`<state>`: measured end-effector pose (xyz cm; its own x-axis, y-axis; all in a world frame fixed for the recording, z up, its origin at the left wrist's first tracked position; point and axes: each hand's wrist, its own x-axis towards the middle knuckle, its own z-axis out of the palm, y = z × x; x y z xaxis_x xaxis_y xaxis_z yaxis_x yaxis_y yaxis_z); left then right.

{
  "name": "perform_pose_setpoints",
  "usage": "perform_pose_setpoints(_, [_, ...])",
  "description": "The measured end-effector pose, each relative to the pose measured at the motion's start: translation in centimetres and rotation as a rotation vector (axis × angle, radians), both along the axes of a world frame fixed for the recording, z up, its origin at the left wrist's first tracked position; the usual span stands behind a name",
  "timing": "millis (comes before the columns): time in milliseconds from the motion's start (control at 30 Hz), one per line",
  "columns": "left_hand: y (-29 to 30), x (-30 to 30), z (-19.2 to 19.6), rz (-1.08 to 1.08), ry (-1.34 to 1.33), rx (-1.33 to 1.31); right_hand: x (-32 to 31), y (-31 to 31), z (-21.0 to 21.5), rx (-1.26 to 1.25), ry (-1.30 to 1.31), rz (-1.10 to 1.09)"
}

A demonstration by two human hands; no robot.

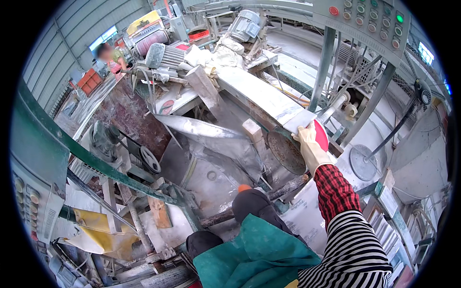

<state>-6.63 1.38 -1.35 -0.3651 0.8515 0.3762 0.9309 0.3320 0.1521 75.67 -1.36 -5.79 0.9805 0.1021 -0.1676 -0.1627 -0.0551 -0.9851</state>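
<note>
**Ana:** What is closest to you?

**Me:** Right under the camera I see a green apron (254,254) over dark trousers, and a striped sleeve (353,254) with a red checked cuff (335,189). That sleeve goes up to my right hand (309,146).

**Ana:** What is that hand doing?

**Me:** It wears a pale rubber glove. The fingers are closed around the end of a long grey stone slab (269,98) and a red round disc (321,134) that sits right behind the glove. The slab end is held at the hand and the rest runs up and to the left, away from me.

**Ana:** And your left hand?

**Me:** I cannot see it at all.

**Ana:** What is near the glove?

**Me:** Just left of it is a rusty round plate (286,152), touching the slab's end. A small stone block (253,132) stands beside that. Below it lies a dusty grey machine cover (216,139).

**Ana:** Further out?

**Me:** A button panel (370,21) hangs above on grey posts. A green metal beam (96,161) crosses on the left. A belt wheel (150,161) sits under it. Far back a grey motor (245,24) rests on the bench, and another person (113,57) stands at the top left.
</note>
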Motion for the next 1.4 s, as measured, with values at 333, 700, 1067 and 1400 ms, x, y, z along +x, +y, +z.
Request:
perform_pose_setpoints(333, [-0.1,0.8,0.1,0.058,-0.196,-0.052,2.5,-0.2,-0.5,-0.272,0.285,0.185])
perform_pose_setpoints(700, [0.2,1.0,1.3,-0.251,-0.475,-0.029,-14.2,7.1,2.4,0.188,-0.269,0.484])
perform_pose_setpoints(1067, [12.2,21.2,7.5,-0.838,-0.527,-0.116,-51.1,19.5,-0.3,0.48,0.241,1.584])
perform_pose_setpoints(1400, [9.7,12.6,7.9,-0.666,-0.331,-0.098,-27.8,16.4,3.4,0.325,0.172,0.61])
